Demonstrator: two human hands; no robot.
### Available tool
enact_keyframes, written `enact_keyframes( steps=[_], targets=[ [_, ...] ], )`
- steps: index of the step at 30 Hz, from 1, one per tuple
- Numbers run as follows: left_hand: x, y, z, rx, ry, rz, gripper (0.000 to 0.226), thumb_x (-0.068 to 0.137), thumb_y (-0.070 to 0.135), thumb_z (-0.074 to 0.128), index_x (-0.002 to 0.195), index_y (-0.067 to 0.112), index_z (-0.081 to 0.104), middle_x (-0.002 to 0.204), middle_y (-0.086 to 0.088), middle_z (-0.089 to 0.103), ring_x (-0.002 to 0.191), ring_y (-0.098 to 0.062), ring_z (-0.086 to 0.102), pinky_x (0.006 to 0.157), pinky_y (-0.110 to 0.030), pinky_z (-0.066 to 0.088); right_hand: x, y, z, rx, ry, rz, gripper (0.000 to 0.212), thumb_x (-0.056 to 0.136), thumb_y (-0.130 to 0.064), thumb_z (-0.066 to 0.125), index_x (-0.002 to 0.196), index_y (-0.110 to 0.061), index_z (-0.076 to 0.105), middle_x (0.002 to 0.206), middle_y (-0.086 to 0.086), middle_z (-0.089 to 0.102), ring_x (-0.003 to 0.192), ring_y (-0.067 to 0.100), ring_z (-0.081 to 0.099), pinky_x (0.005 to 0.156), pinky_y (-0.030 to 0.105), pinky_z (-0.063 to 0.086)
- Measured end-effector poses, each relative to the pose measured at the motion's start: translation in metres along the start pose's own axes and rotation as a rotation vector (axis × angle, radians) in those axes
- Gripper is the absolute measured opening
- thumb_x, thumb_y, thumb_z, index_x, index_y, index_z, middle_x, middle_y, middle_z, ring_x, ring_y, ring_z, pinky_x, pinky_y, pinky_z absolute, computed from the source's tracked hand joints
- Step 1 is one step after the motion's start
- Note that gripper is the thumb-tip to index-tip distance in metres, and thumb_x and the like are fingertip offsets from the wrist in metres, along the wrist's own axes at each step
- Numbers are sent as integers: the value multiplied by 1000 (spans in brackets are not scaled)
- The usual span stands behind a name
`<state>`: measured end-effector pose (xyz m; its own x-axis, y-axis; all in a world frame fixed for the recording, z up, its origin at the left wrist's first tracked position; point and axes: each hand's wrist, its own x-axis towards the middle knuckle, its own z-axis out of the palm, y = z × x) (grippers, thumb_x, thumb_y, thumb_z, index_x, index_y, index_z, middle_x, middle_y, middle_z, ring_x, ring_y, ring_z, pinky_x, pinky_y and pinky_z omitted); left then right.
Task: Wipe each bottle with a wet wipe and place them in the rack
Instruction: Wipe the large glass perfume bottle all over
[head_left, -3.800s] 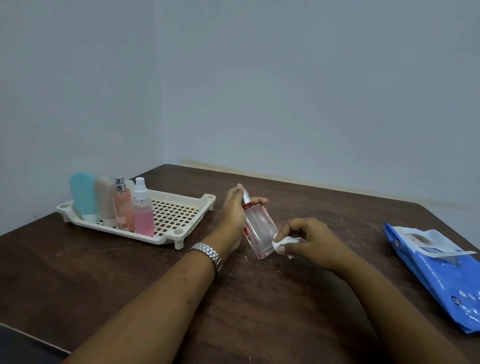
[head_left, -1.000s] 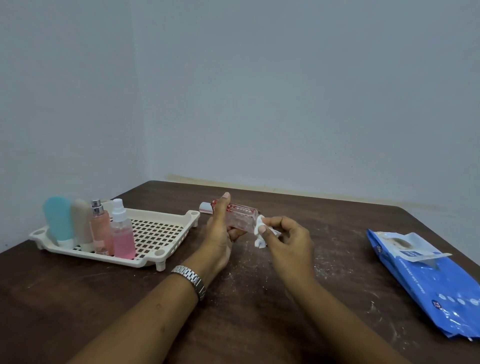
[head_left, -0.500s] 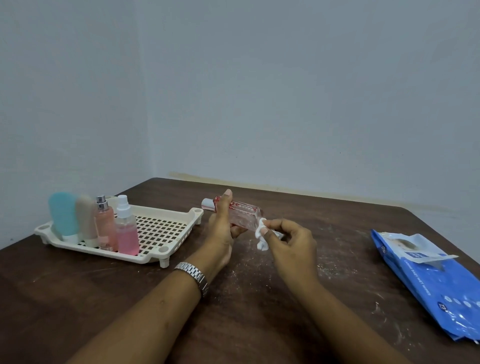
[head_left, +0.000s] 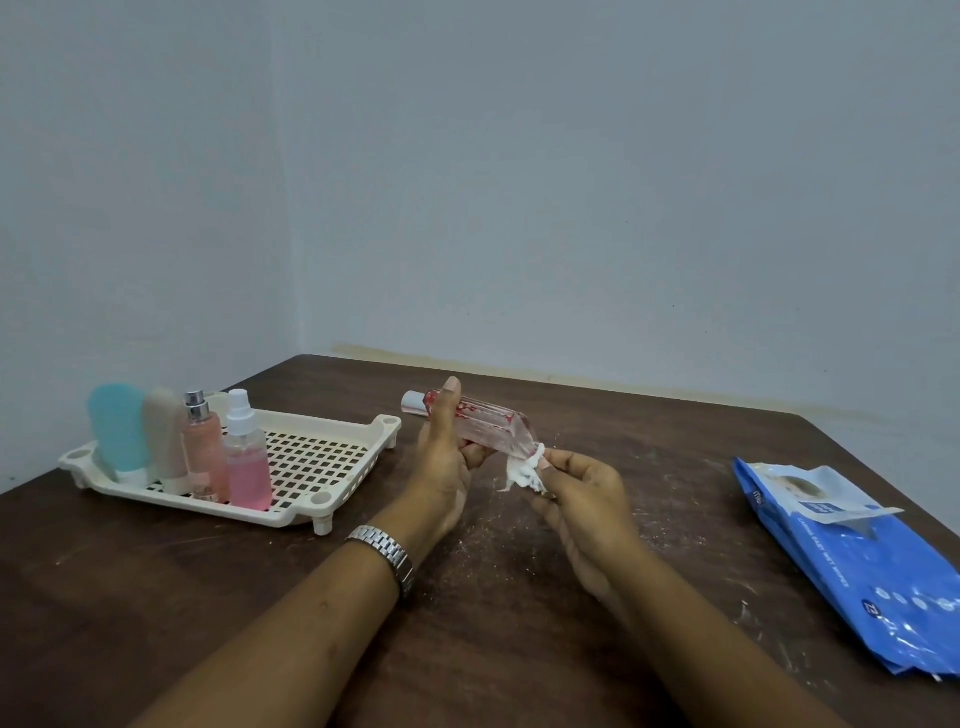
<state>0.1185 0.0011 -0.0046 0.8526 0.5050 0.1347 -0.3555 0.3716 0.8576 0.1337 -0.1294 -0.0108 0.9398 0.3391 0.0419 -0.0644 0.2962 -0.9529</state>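
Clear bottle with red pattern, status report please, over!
Left hand grips clear red-patterned bottle, held sideways, lifted. Right hand pinches crumpled white wet wipe at its base. White slotted plastic rack holds four other bottles; nothing blocks the way.

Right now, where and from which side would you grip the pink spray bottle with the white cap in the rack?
Likely round the body of the pink spray bottle, coming from the right: it stands upright near the front rim of the rack, a peach bottle close on its left, open grid on its right.
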Motion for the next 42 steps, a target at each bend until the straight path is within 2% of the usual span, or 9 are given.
enact_keyframes(
  steps=[3,9,14,16,20,23,27,31,42],
  targets=[
    [1,0,0,-6,1,26,47,85,50,52,113,13,52,112,-17,66,93,-23,67,76,-25,56,0,-4,-1,37,-52,27,13,92,0,51,92,2,63,94,16,70,83,19,68,63,22,56],
    [0,-2,-5,195,98,74,84,52,73,75,111,18,54,103,-5,70,100,-24,67,100,-46,46,0,-6,-4,-263,-48,-91,11,90,-7,56,85,-4,65,83,13,69,76,24,66,71,37,56],
    [-1,3,-6,384,128,111,48,67,57,71,100,29,49,98,5,65,87,-10,65,71,-24,49,6,-12,-15,-338,28,-312,10,90,-9,56,88,-14,65,87,4,67,79,19,66,72,37,57],
    [-3,1,-6,471,143,121,44,72,53,71,100,30,48,97,5,65,84,-9,65,67,-24,48,4,-7,-11,-452,-41,-378,10,88,-10,59,91,-17,66,88,-2,68,81,14,66,71,33,57],
    [-2,-1,-6,650,185,127,66,54,78,69,98,33,49,96,8,65,90,-14,64,87,-40,52,2,2,-7,-720,-5,-543,12,84,-14,67,89,-24,66,83,-15,66,76,-2,62,63,12,51],
    [-3,1,-6,707,176,128,76,47,85,61,100,32,48,94,8,64,89,-14,64,89,-42,52,4,4,-7,-722,46,-573,12,82,-14,69,92,-22,69,79,-21,63,73,-9,60,60,8,48],
    [-9,5,0,717,43,140,57,78,69,50,113,24,46,92,8,61,81,-6,60,69,-24,48,4,3,-7,-718,69,-594,13,82,-14,68,89,-25,69,77,-23,62,75,-12,58,59,5,45],
    [-12,6,4,918,14,233,51,87,64,37,107,19,49,98,-4,65,78,-12,60,61,-21,42,2,0,-6,-639,58,-623,14,84,-10,66,89,-22,69,81,-16,66,74,-7,60,57,7,45],
    [-12,-1,6,927,-171,299,60,77,72,38,106,21,52,101,-6,66,89,-20,65,77,-38,54,6,-7,-10,-491,84,-712,9,84,-14,67,91,-19,70,83,-8,70,78,3,66,65,22,54]
  ],
)
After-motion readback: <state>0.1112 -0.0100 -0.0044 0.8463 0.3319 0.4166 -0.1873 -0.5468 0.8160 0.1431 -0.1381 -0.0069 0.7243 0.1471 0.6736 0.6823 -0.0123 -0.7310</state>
